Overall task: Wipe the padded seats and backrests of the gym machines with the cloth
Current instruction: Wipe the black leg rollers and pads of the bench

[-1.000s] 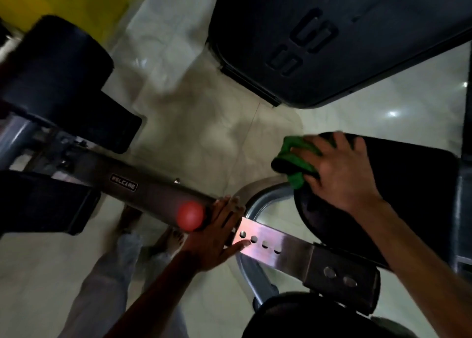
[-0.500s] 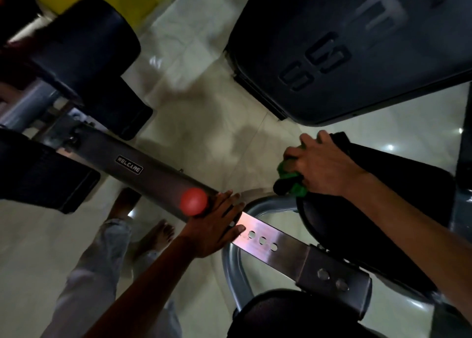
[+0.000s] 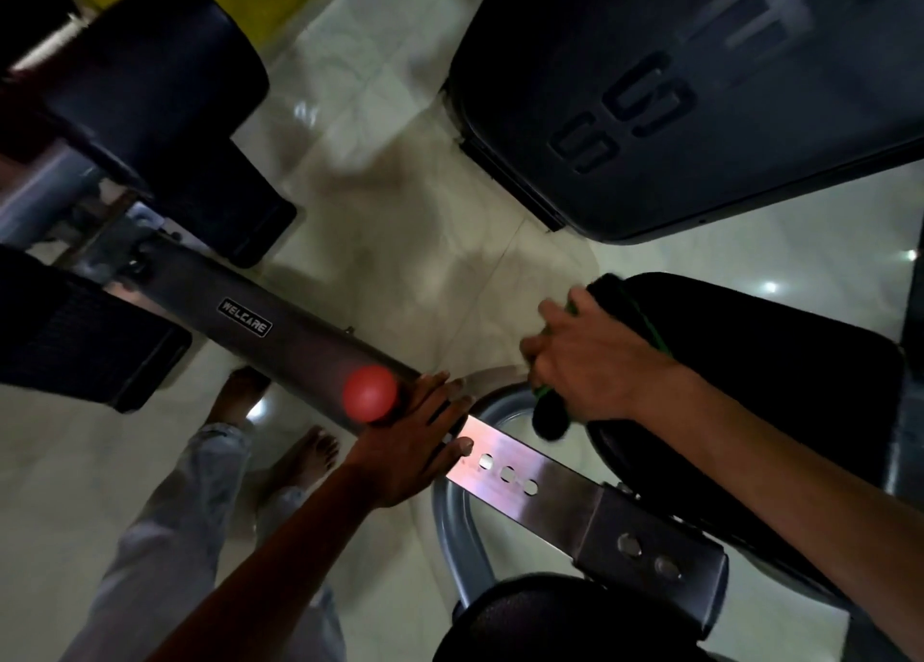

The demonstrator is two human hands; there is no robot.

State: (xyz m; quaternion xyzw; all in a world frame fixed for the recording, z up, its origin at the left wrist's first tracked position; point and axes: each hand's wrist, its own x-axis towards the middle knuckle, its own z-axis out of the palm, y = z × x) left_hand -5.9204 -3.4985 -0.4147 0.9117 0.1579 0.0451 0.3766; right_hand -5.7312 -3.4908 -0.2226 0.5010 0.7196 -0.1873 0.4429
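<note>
The green cloth (image 3: 549, 395) sat bunched at the near edge of the black padded seat (image 3: 750, 386), and your right hand (image 3: 595, 361) gripped it with curled fingers. Your left hand (image 3: 415, 441) rested flat and loose on the steel bar (image 3: 515, 471), just beside the red knob (image 3: 370, 393).

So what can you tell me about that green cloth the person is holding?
The green cloth is mostly hidden under the right hand, which grips it bunched against the front edge of the black padded seat. Only bright green slivers show: one below the knuckles, a thin strip along the pad beside the wrist, a bit near the fingertips. It looks soft and crumpled, hanging partly over the pad's rim. Its full size and shape cannot be seen.
</note>
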